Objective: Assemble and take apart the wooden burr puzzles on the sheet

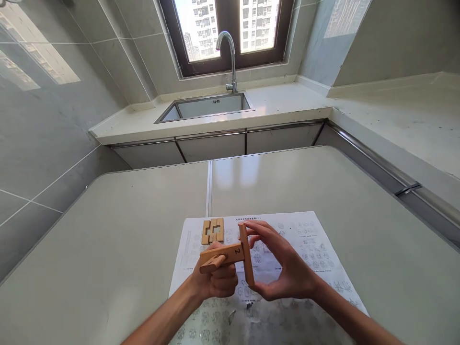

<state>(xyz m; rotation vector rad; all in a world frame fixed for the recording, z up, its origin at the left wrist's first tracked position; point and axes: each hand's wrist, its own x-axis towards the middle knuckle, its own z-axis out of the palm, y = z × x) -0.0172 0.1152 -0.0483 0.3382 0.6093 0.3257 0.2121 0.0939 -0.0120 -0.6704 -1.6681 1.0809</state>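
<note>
Above the printed sheet [298, 230], my left hand [221, 282] is closed around a wooden puzzle piece [233, 253] marked with a "2". Another wooden piece [212, 264] crosses it near my left thumb, its blunt end towards me. My right hand [291, 268] pinches an upright wooden puzzle piece [247, 258] by its ends, fingers at the top and thumb at the bottom. This upright piece meets the right end of the marked one; whether they interlock I cannot tell. Several notched wooden pieces [212, 231] lie side by side on the sheet beyond my left hand.
The sheet lies on a pale table [118, 239] with a seam [209, 187] down its far half. Beyond the table's far edge runs a counter [280, 103] with a sink [212, 106] and a faucet [233, 62] below a window. Another counter [406, 120] stands along the right.
</note>
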